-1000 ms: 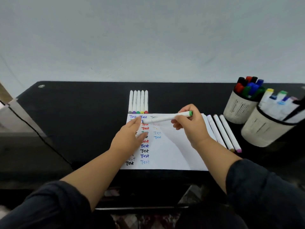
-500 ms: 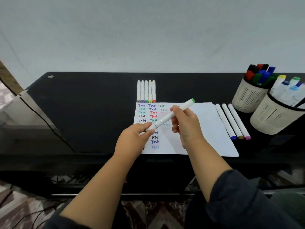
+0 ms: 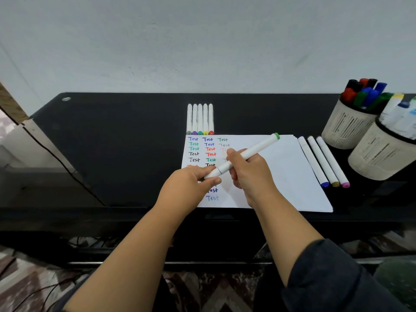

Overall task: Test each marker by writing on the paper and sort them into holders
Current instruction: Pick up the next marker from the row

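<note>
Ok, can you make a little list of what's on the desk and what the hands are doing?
held marker: green-ended white marker, tilted above the paper
right hand: grips its barrel
left hand: pinches its lower cap end
paper: white, rows of coloured "Test" words
above paper: five markers in a row
right of paper: three markers
holders: two cups, markers inside
desk: black

In my hands I hold a smooth white plastic marker over matt white paper on the glossy black desk, with two ribbed cream plastic holders at two o'clock.
</note>
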Tool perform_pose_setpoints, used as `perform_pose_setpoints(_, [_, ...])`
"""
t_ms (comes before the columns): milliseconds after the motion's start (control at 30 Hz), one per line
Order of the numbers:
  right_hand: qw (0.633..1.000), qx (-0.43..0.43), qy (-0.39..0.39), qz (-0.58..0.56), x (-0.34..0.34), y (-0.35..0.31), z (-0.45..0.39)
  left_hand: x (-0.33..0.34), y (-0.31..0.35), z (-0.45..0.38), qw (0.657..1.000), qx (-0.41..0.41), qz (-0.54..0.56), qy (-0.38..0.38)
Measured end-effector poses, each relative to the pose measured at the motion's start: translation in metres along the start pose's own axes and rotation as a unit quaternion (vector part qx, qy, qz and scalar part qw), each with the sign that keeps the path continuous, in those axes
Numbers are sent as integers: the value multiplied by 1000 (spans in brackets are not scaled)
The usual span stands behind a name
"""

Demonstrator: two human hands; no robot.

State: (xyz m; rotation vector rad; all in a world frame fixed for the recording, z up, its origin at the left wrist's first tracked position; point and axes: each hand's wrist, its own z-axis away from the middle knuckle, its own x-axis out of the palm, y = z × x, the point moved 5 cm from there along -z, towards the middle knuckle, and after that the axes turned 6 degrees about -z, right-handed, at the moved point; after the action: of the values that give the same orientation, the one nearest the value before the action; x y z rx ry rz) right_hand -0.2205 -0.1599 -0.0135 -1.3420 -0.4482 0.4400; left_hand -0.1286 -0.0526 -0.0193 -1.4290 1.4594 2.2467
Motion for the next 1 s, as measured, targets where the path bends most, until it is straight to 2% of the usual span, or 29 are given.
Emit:
perform_pose_setpoints(267, [999, -4, -32, 3, 4, 1, 1, -3, -4, 6, 993, -26, 100, -62])
perform_pose_setpoints(533, [998, -20, -54, -3, 6, -3, 3, -8, -1, 5, 991, -17, 95, -96])
perform_pose_setpoints(733, [1000, -10, 14, -13, 3, 1, -2, -4, 5, 5, 997, -8, 46, -64])
perform_pose_setpoints(900, [999, -12, -29, -23, 5, -3, -2, -11, 4, 3, 992, -18, 80, -96])
perform_pose_setpoints(1000, [1000, -19, -5, -20, 6, 0, -4, -11, 3, 1, 993, -25, 72, -94])
